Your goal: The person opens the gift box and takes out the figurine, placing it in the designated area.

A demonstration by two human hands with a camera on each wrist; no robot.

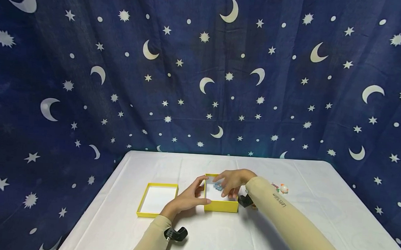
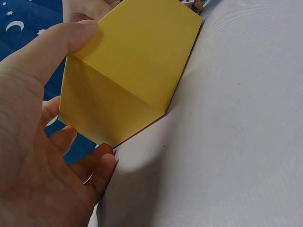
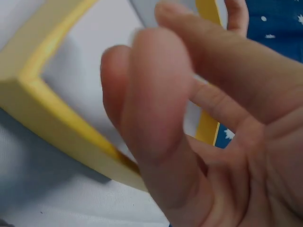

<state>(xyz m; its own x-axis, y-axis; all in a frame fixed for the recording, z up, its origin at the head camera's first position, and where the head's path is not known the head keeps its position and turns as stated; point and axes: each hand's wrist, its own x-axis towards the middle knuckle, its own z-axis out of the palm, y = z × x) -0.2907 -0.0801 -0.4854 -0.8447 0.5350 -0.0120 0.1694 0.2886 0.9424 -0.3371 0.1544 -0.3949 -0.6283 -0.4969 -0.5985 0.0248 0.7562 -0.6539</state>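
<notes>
An open-topped yellow box (image 1: 221,206) with a white inside stands on the table, and a small light-blue trinket (image 1: 217,186) lies in it; its exact kind is too small to tell. My left hand (image 1: 188,199) holds the box's left side, thumb at the near corner and fingers toward the far end. In the left wrist view, that thumb lies on the upper edge of the yellow wall (image 2: 137,52). Over the box opening, my right hand (image 1: 233,181) reaches down with loosely bent fingers (image 3: 158,90). Nothing shows between them in the right wrist view.
A shallow yellow-rimmed lid (image 1: 140,214), white inside, lies left of the box. Small colourful trinkets, among them a white-and-orange one (image 1: 284,188), sit beyond the right forearm, which partly hides them. A dark blue curtain (image 1: 189,65) with moons and stars hangs behind the white table (image 1: 318,204).
</notes>
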